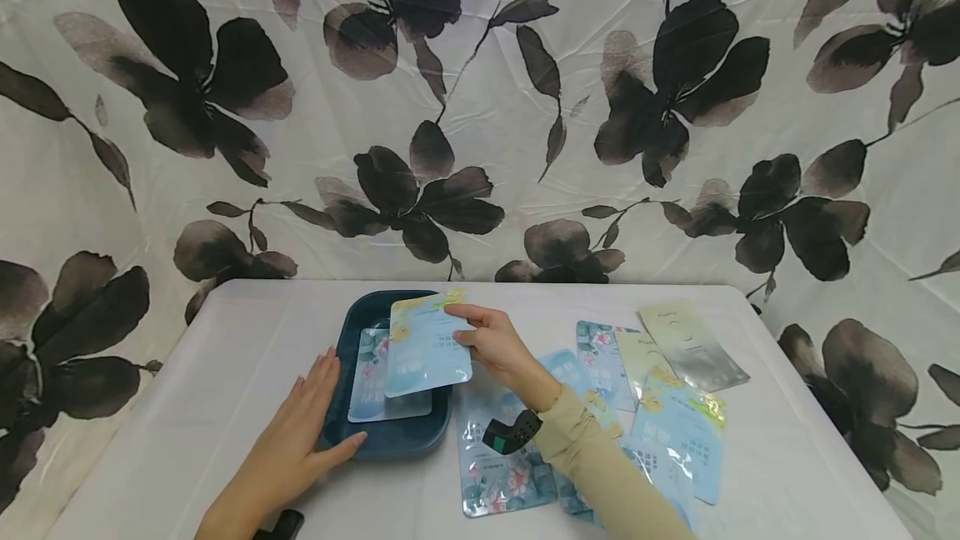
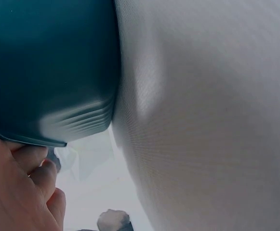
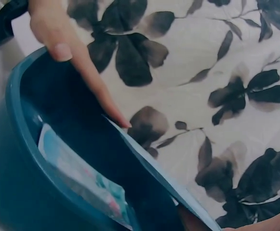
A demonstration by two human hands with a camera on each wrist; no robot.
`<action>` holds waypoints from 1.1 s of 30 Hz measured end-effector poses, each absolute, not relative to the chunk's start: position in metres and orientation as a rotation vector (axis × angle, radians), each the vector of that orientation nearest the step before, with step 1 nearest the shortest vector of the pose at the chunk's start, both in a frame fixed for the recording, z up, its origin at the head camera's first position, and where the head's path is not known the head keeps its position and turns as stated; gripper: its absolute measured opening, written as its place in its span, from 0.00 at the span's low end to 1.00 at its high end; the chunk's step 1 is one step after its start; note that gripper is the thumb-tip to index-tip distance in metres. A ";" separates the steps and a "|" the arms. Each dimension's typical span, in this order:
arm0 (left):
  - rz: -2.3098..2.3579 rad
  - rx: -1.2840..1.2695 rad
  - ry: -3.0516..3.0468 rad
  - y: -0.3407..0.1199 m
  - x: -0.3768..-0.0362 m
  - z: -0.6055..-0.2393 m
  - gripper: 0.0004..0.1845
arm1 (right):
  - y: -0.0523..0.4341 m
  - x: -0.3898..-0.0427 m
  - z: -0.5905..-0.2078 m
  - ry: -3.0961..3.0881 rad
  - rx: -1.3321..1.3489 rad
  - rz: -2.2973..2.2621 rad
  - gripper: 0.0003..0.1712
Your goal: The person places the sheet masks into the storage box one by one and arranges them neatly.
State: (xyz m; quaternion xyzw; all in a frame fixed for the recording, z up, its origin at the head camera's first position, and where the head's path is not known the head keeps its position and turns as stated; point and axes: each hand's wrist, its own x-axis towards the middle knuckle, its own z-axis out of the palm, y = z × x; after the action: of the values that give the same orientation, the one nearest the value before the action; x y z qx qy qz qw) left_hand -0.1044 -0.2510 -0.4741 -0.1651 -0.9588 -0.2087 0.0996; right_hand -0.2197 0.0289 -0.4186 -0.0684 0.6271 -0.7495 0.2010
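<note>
Where the near left corner of the blue tray (image 1: 408, 448) is found, the left hand (image 1: 292, 423) is rested along the left rim with fingers extended, and nothing is grasped by it. Farther in, a flowered packet (image 1: 367, 382) is seen on the tray's floor; above it, toward the right rim, the light-blue packet (image 1: 429, 348) is pinched at its right edge by the nearer right hand (image 1: 497, 344), leftward of which it is held, its long axis apparently directed to the table's (image 1: 187, 373) far edge.

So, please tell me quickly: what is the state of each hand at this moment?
Left hand: open, touching the dark blue tray.
Right hand: closed, holding a light-blue packet.
</note>
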 end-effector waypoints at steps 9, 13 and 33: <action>-0.605 -0.490 -2.829 -0.253 -0.105 -0.473 0.57 | 0.004 -0.222 -0.421 1.713 -0.203 -2.033 0.30; -0.618 -0.496 -2.831 -0.253 -0.106 -0.475 0.56 | -0.006 -0.222 -0.421 1.741 -0.192 -1.984 0.32; -0.646 -0.533 -2.801 -0.253 -0.107 -0.477 0.57 | -0.029 -0.216 -0.426 1.784 -0.148 -1.845 0.32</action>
State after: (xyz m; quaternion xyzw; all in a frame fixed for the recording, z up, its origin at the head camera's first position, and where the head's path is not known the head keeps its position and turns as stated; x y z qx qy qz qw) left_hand -0.1072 -0.2533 -0.4766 -0.1813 -0.9524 -0.2195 0.1088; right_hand -0.2161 -0.0292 -0.4260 -0.0553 0.6658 -0.6887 0.2816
